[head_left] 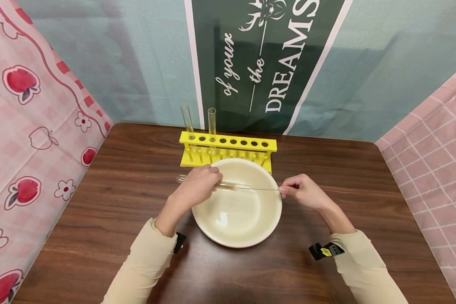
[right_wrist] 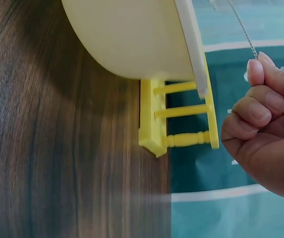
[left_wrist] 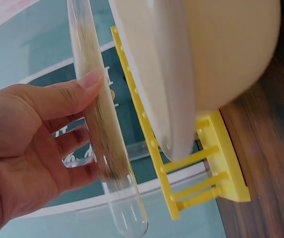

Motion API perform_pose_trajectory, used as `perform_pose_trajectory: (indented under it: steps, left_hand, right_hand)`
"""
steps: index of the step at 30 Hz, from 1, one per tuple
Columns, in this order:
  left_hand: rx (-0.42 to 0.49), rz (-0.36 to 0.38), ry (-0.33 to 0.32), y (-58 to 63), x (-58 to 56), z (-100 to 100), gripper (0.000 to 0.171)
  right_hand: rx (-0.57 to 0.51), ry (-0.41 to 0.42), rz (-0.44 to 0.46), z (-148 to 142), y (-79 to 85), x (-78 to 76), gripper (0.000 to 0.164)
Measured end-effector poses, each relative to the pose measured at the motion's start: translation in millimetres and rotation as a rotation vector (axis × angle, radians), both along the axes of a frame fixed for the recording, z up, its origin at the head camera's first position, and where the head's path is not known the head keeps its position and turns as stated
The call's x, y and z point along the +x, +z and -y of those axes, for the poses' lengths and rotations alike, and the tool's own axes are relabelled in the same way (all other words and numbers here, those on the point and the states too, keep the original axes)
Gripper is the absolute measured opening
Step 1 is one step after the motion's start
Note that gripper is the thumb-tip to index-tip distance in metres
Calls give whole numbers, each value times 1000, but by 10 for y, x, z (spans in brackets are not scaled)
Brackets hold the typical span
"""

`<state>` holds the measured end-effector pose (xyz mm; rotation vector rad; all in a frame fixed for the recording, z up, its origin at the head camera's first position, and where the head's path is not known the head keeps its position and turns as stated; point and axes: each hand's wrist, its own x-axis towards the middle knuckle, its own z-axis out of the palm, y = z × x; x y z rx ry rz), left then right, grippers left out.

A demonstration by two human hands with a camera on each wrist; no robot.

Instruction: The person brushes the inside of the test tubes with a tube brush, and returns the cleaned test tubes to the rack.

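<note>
My left hand (head_left: 198, 185) holds a clear glass test tube (left_wrist: 127, 210) lying nearly level over a cream basin (head_left: 233, 211). In the left wrist view the thumb presses the tube's near side, with fingers behind it. Inside the glass sits the pale bristle head of a test tube brush (left_wrist: 88, 42), reaching down close to the rounded end. My right hand (head_left: 303, 192) pinches the end of the brush's thin twisted wire handle (right_wrist: 242, 27) between thumb and forefinger, near the basin's right rim. The remaining right fingers are curled in.
A yellow test tube rack (head_left: 183, 137) stands just behind the basin, which hides part of its base. Two more tubes stand in it: one clear tube (head_left: 187, 118) at the left end and another tube (head_left: 212, 120) nearby. Behind the wooden table (head_left: 137, 169) hangs a printed cloth (head_left: 152, 63).
</note>
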<state>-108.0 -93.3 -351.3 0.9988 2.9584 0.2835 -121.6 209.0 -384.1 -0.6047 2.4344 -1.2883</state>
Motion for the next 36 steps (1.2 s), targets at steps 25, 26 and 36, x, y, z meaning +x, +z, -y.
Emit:
perform_pose_trajectory:
  steps: [25, 26, 36]
  left_hand:
    - [1, 96, 20, 52, -59, -85, 14]
    - [-6, 93, 25, 52, -59, -85, 14]
    - [-6, 46, 56, 17, -71, -108, 20]
  right_hand:
    - [119, 129, -613, 349, -40, 112, 12]
    - [111, 118, -566, 345, -40, 111, 11]
    - [75, 51, -140, 277, 6, 42, 15]
